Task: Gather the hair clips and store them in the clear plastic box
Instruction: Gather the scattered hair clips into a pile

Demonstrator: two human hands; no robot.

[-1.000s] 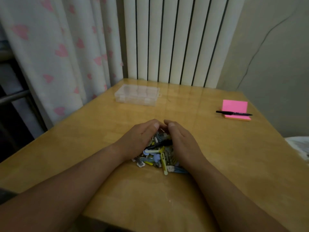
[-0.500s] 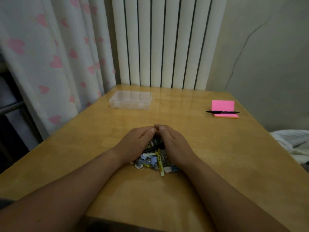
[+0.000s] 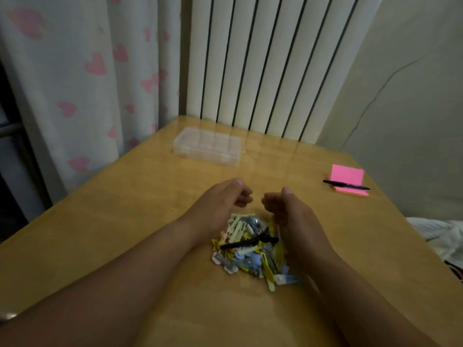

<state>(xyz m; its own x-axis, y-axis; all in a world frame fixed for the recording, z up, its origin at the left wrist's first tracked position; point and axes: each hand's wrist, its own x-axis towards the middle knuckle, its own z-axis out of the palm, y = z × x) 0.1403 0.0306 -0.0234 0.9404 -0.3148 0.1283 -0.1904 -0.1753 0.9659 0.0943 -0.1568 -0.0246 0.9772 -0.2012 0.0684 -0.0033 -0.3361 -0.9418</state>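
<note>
A heap of small hair clips (image 3: 250,249) in yellow, blue, white and black lies on the wooden table (image 3: 125,221) between my forearms. My left hand (image 3: 220,201) and my right hand (image 3: 288,209) hover just over the far edge of the heap, a small gap between them. Both have their fingers curled inward with the thumb on top, and I see nothing held in either. The clear plastic box (image 3: 208,146) sits shut at the far left of the table, well beyond my hands.
A pink sticky-note pad (image 3: 347,180) with a black pen (image 3: 345,185) across it lies at the far right. A white radiator (image 3: 263,66) and a heart-print curtain (image 3: 82,78) stand behind the table. White cloth (image 3: 441,234) lies off the right edge.
My hands were cupped together over the clips with fingertips touching. They have since parted and lifted, uncovering the heap. The camera has tilted slightly.
</note>
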